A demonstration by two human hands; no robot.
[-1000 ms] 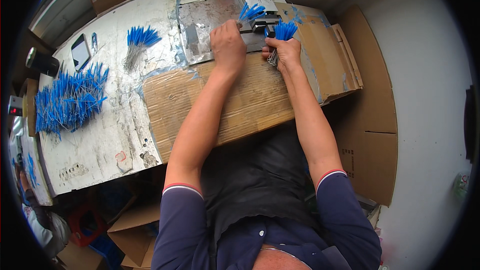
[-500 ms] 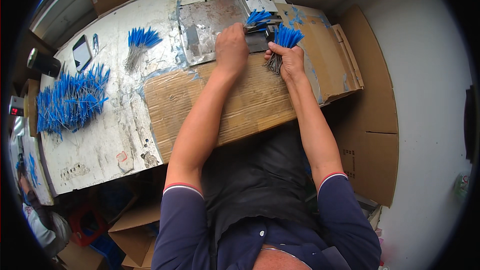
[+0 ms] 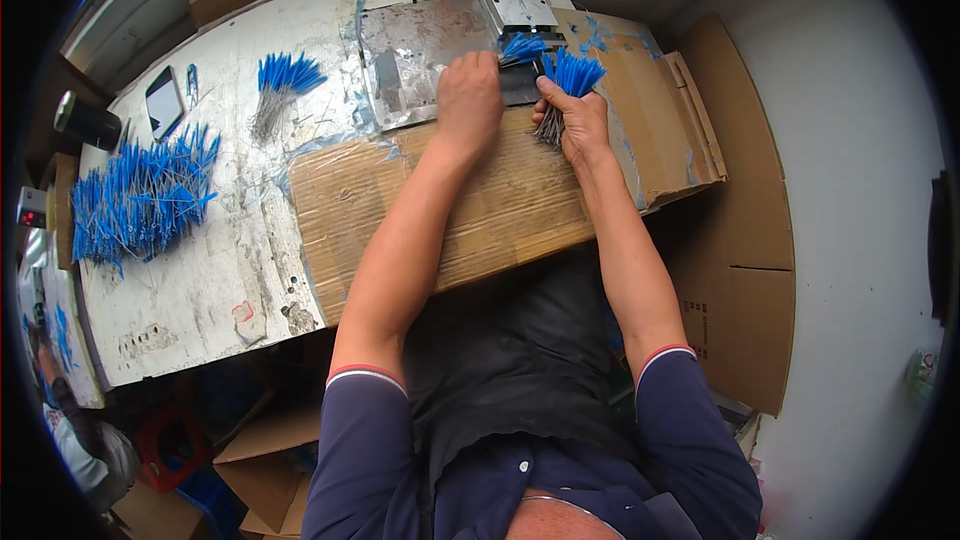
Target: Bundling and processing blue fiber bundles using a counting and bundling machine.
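Observation:
In my right hand point(image 3: 582, 122) is an upright bundle of thin grey wires with blue tips point(image 3: 573, 73), the thumb pressed across it and the wire ends hanging below. My left hand point(image 3: 470, 98) is closed, knuckles up, over the metal plate point(image 3: 420, 32). A smaller bunch of blue-tipped wires point(image 3: 522, 48) sticks out to the right from its fingertips, in front of a small metal device point(image 3: 518, 8). The back of the hand hides its fingers.
A large pile of blue-tipped wires point(image 3: 145, 195) lies at the left of the white table point(image 3: 230, 270), with a smaller bunch point(image 3: 285, 90) nearer the plate. Beyond are a phone point(image 3: 164, 103) and a dark can point(image 3: 88, 121). Flattened cardboard point(image 3: 440, 210) covers the near edge. Another person's arm shows far left.
My left hand and the smaller bunch have shifted slightly right and nearer to me, away from the metal device. My right hand keeps its bundle in almost the same place.

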